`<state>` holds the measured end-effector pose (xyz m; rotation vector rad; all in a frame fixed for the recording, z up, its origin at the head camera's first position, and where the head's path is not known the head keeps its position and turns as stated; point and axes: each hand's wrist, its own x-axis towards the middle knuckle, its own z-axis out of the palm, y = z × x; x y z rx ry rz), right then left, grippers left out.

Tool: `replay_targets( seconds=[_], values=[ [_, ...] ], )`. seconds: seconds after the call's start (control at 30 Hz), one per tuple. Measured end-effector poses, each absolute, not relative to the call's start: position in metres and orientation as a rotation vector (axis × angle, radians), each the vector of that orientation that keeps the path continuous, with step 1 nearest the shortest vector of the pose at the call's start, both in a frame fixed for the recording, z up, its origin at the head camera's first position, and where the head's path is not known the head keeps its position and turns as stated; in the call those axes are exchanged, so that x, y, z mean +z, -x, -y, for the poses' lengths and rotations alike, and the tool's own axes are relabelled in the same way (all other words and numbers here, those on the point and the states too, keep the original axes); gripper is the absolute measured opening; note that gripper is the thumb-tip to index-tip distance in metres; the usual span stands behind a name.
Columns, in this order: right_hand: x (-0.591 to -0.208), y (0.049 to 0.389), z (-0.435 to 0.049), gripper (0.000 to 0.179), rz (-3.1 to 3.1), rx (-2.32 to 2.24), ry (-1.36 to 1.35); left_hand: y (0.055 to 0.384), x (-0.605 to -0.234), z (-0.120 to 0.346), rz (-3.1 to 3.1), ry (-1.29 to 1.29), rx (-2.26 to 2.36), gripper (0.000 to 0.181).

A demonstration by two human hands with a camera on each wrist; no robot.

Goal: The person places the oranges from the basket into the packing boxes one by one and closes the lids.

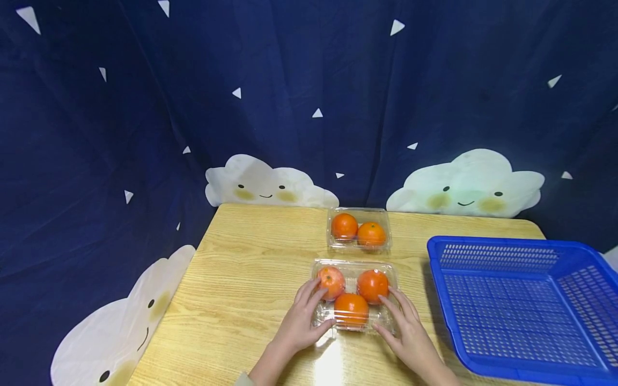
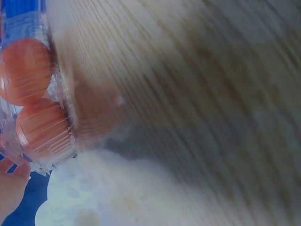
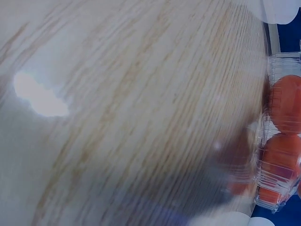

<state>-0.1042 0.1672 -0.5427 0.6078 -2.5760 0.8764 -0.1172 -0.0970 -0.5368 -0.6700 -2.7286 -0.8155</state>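
Observation:
A clear plastic box with three oranges inside is on the wooden table, between the two hands. My left hand grips its left side, fingers over the top near the left orange and thumb at the front corner. Spread across the right side are the fingers of my right hand, its thumb at the front right edge. The left wrist view shows fingertips against the ribbed plastic. In the right wrist view the box appears at the right edge, with the right hand out of frame.
Behind the held box stands a second clear box with two oranges. A large blue plastic basket is at the right of the wooden table. A dark blue curtain with clouds and triangles hangs beyond the table.

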Motion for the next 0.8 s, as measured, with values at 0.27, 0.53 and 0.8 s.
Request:
replay_targets(
  seconds=[0.27, 0.53, 0.8],
  values=[
    [-0.543, 0.111, -0.167, 0.063, 2.591, 0.868, -0.59, 0.125, -0.538, 0.096, 2.717, 0.681, -0.808, 0.067],
    [-0.543, 0.123, -0.167, 0.063, 2.582, 0.905, -0.573, 0.138, -0.539, 0.093, 2.677, 0.719, -0.825, 0.067],
    [-0.544, 0.137, -0.169, 0.063, 2.552, 0.936, -0.562, 0.152, -0.54, 0.089, 2.689, 0.713, -0.823, 0.065]
  ],
)
